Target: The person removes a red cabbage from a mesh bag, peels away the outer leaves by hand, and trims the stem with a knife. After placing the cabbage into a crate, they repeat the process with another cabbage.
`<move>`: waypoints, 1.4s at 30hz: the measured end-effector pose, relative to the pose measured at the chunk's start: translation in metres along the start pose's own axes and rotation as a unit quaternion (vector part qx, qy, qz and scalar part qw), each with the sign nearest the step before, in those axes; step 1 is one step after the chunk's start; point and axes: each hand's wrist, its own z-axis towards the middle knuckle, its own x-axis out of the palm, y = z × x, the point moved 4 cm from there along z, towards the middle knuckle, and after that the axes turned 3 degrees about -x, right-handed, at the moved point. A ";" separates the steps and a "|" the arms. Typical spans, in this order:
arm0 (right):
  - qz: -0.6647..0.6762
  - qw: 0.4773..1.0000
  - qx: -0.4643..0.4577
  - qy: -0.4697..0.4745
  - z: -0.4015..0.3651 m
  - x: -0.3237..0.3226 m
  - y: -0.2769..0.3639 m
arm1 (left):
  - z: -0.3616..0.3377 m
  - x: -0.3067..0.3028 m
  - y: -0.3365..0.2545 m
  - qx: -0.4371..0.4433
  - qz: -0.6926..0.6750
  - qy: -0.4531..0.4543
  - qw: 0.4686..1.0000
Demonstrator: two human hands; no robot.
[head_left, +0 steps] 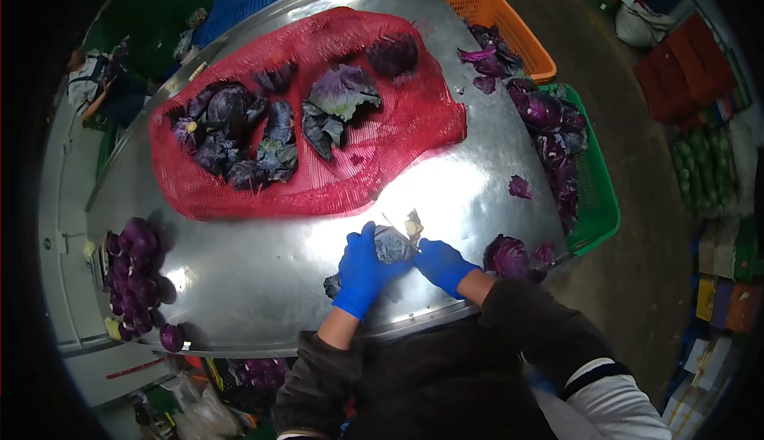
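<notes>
Near the front edge of the metal table, my left hand, in a blue glove, holds a dull purple cabbage from its left side. My right hand, also gloved in blue, is closed at the cabbage's right side around a thin knife, whose handle is hidden. The blade crosses the top of the cabbage. A pale cut stem piece lies just beyond it. Behind, a red mesh bag carries several cabbages and loose leaves. A dark leaf piece is beside my left wrist.
Peeled purple cabbages are piled at the left. On the right edge lie a cabbage and loose leaves. A green crate and an orange crate hold purple leaves. Another person is at the far left.
</notes>
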 end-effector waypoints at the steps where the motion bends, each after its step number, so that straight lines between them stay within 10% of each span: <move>1: 0.024 1.000 0.008 0.001 0.003 0.005 -0.003 | -0.003 0.000 0.001 0.002 0.001 -0.003 1.000; 8: 0.390 0.919 0.058 0.013 -0.017 -0.021 0.001 | -0.023 0.004 0.013 0.169 -0.262 -0.081 0.947; 10: 0.368 0.927 0.072 -0.001 -0.035 -0.049 0.021 | -0.020 0.006 0.027 0.107 -0.472 0.030 0.875; 12: 0.304 0.949 0.004 -0.086 -0.042 -0.066 0.032 | -0.013 -0.010 0.043 -0.011 -0.601 -0.105 0.792; 14: 0.286 0.951 -0.016 -0.117 -0.043 -0.051 0.026 | -0.018 -0.022 0.057 0.031 -0.233 -0.411 0.881; 18: 0.337 0.935 0.070 -0.087 -0.046 -0.051 0.016 | -0.033 -0.004 0.006 0.126 -0.212 -0.200 0.948; 20: 0.251 0.938 0.122 -0.205 -0.042 -0.087 -0.017 | -0.014 0.029 0.022 0.070 -0.414 -0.051 0.906; 22: 0.082 0.933 0.238 -0.258 -0.046 -0.125 -0.054 | -0.019 0.030 0.026 0.109 -0.346 -0.049 0.931; 25: 0.126 0.951 0.140 -0.243 -0.054 -0.127 -0.015 | -0.030 0.028 0.013 0.258 -0.198 -0.062 0.943; 30: 0.148 0.968 -0.093 -0.183 -0.032 -0.032 0.031 | -0.039 0.030 0.009 0.221 -0.092 -0.118 0.964; 42: -0.083 0.995 -0.029 -0.045 -0.049 -0.047 0.064 | -0.019 0.030 0.009 0.163 -0.177 -0.069 0.968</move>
